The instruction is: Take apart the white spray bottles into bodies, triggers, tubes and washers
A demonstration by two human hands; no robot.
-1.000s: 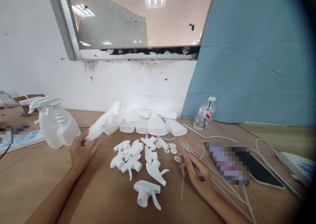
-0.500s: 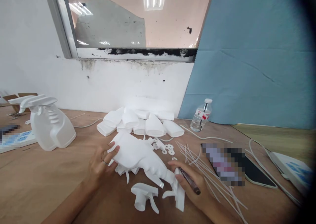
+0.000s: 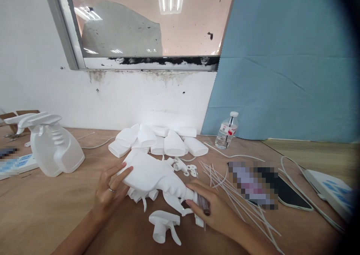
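Note:
A white plastic spray bottle (image 3: 149, 170) lies tilted across the middle, its neck pointing to the lower right. My left hand (image 3: 111, 185) grips its base end, fingers on top. My right hand (image 3: 210, 204) is closed around the neck end, mostly hiding the cap. Tucked in the same hand is a tool with a dark brown handle (image 3: 204, 205); its kind is unclear. Below the bottle, a loose white trigger sprayer head (image 3: 164, 225) lies on the table. More sprayer heads (image 3: 137, 195) sit partly hidden under the bottle.
Several white bottles (image 3: 176, 144) are piled by the wall. Small white washers (image 3: 192, 169) and thin white tubes (image 3: 225, 187) lie right of centre. Two assembled spray bottles (image 3: 53, 146) stand left. A water bottle (image 3: 227, 131), a phone (image 3: 295, 195) and a white device (image 3: 332, 191) are on the right.
My right hand has shifted left and closed farther over the bottle's neck, and the brown handle has turned more upright. The whole view has shifted slightly.

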